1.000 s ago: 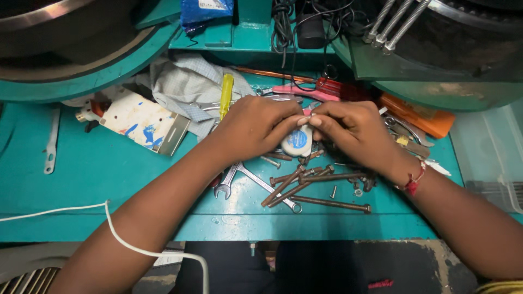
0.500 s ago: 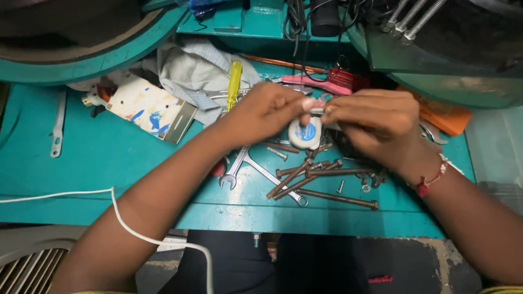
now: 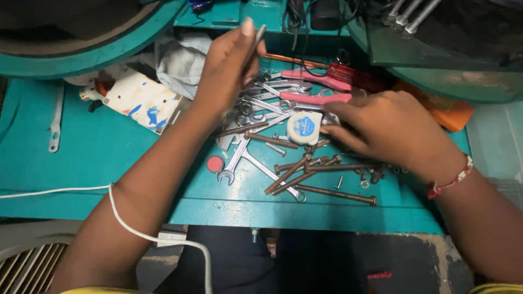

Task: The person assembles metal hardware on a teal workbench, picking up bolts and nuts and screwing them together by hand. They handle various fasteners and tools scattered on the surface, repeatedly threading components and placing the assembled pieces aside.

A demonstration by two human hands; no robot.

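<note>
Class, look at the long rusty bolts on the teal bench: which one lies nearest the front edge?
The long bolt lying alone, almost parallel to the bench edge, below the right hand. The other bolts cross in a pile farther back.

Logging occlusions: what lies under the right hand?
The right hand covers bolts and wrenches; its fingertips touch the round tape. Anything beneath the palm is hidden.

teal metal workbench [image 3: 109, 169] | dark stained floor [image 3: 348, 267] below | dim light
</note>
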